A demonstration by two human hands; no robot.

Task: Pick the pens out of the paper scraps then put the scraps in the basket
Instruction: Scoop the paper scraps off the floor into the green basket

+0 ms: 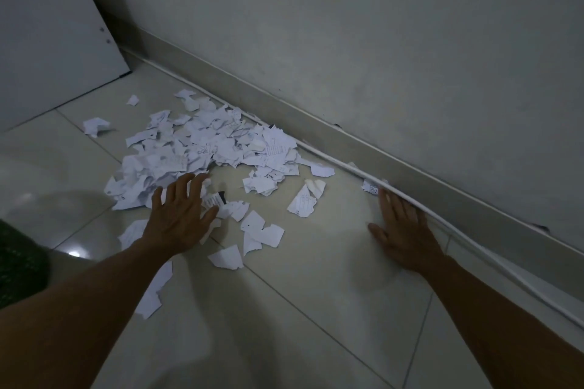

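A pile of torn white paper scraps (208,142) lies on the tiled floor by the wall, with loose pieces scattered toward me. My left hand (180,215) rests palm down with fingers spread on the near edge of the pile, over a few scraps. My right hand (403,229) lies flat and open on the bare floor beside the baseboard, its fingertips close to a small scrap (370,185). A small dark tip (222,196) shows among scraps by my left hand; I cannot tell if it is a pen. No basket is in view.
A wall with a grey baseboard (347,148) runs diagonally from upper left to lower right, with a white cable (316,151) along its foot. A white door or panel (47,25) stands at the upper left. A dark green fabric (19,262) sits at the left edge.
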